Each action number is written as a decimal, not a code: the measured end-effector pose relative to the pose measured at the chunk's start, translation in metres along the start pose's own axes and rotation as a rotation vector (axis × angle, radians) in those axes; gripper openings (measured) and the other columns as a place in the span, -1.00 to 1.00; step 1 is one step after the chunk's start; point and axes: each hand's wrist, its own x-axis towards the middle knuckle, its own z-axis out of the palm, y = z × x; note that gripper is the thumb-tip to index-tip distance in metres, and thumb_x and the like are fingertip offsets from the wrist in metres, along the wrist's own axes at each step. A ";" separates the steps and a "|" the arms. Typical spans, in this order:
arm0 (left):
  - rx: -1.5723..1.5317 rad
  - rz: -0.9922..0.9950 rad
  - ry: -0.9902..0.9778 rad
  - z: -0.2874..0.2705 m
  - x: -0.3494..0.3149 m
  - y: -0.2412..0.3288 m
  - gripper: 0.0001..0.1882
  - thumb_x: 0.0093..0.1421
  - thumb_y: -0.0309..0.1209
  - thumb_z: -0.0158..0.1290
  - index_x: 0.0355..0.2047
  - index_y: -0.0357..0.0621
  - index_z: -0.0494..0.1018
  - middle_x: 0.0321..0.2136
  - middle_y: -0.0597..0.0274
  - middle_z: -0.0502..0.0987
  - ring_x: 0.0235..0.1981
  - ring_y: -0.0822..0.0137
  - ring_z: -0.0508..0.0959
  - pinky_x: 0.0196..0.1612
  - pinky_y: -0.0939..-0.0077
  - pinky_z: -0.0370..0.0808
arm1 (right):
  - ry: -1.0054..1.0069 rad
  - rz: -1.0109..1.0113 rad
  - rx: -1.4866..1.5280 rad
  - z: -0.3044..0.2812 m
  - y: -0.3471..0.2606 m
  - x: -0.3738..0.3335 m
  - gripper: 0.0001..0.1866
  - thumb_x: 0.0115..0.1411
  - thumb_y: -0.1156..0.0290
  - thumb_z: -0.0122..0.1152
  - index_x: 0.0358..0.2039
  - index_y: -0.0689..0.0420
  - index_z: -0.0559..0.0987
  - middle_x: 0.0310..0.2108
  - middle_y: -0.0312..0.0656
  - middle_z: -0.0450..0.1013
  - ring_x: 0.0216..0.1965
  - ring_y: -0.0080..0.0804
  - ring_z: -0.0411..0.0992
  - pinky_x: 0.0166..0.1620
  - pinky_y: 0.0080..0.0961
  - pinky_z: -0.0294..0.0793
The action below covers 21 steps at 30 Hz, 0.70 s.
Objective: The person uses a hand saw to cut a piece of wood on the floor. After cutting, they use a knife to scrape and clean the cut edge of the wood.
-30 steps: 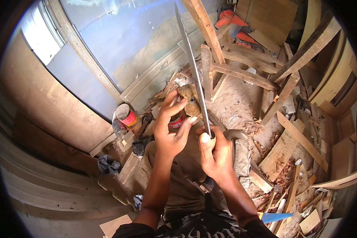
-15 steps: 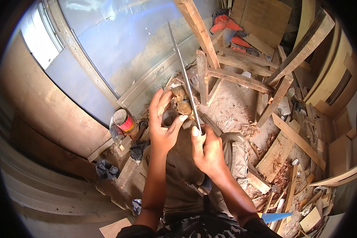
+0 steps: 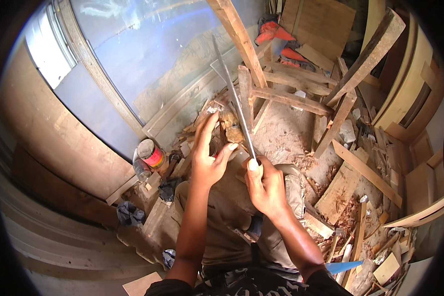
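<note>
My right hand (image 3: 267, 190) is closed round the near end of a long, narrow metal blade (image 3: 236, 101), thumb laid along it. The blade points up and away, seen almost edge-on, so its kind is unclear. Close to its left side is a rough, yellowish-brown lump (image 3: 234, 134), which I cannot identify. My left hand (image 3: 208, 165) has its thumb against the lump's lower end and its fingers curved along the left. Whether the lump touches the blade does not show clearly. Both hands are above my knees.
A wooden frame (image 3: 293, 101) stands ahead to the right. At left are a red-banded can (image 3: 152, 155) and a dark plastic bag (image 3: 130, 213). Planks (image 3: 343, 190), offcuts and shavings litter the floor at right, near a blue pointed thing (image 3: 341, 267). A blue-grey panel (image 3: 148, 49) stands behind.
Both hands, the blade and the lump have shifted slightly right in the picture, while the surroundings have slid a little left. The blade's far end is slightly lower. Both grips look the same.
</note>
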 end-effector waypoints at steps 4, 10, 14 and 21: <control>0.016 0.017 -0.045 0.006 -0.002 0.004 -0.24 0.10 -0.51 0.29 0.31 -0.26 0.25 0.22 -0.08 0.36 0.18 0.01 0.44 0.23 0.22 0.38 | -0.198 0.208 0.660 0.004 0.021 -0.004 -0.52 0.44 0.05 0.02 -0.09 0.33 0.45 -0.69 -0.11 0.38 -0.68 -0.49 0.40 -0.57 -0.40 0.35; -0.044 -0.021 -0.049 0.004 0.001 0.006 -0.25 0.11 -0.50 0.28 0.30 -0.27 0.25 0.22 -0.09 0.35 0.20 -0.01 0.42 0.23 0.21 0.38 | 0.156 -0.214 0.032 0.026 0.044 0.006 -0.61 0.41 0.15 0.08 -0.06 0.29 0.47 -0.78 -0.31 0.30 -0.71 -0.62 0.36 -0.57 -0.55 0.30; 0.003 0.057 -0.121 0.008 -0.002 0.009 -0.24 0.10 -0.49 0.28 0.30 -0.30 0.24 0.25 -0.12 0.32 0.26 -0.05 0.37 0.29 0.13 0.33 | 0.165 -0.235 0.270 0.035 0.072 0.003 -0.59 0.42 0.10 0.06 -0.10 0.27 0.49 -0.72 -0.33 0.35 -0.69 -0.62 0.36 -0.56 -0.57 0.31; 0.022 0.054 -0.085 0.011 -0.003 0.005 -0.24 0.11 -0.49 0.28 0.30 -0.31 0.23 0.25 -0.12 0.31 0.25 -0.07 0.36 0.28 0.16 0.33 | 0.080 -0.027 0.357 0.023 0.041 -0.007 -0.61 0.44 0.14 0.02 -0.13 0.29 0.48 -0.70 -0.35 0.37 -0.69 -0.62 0.34 -0.60 -0.54 0.28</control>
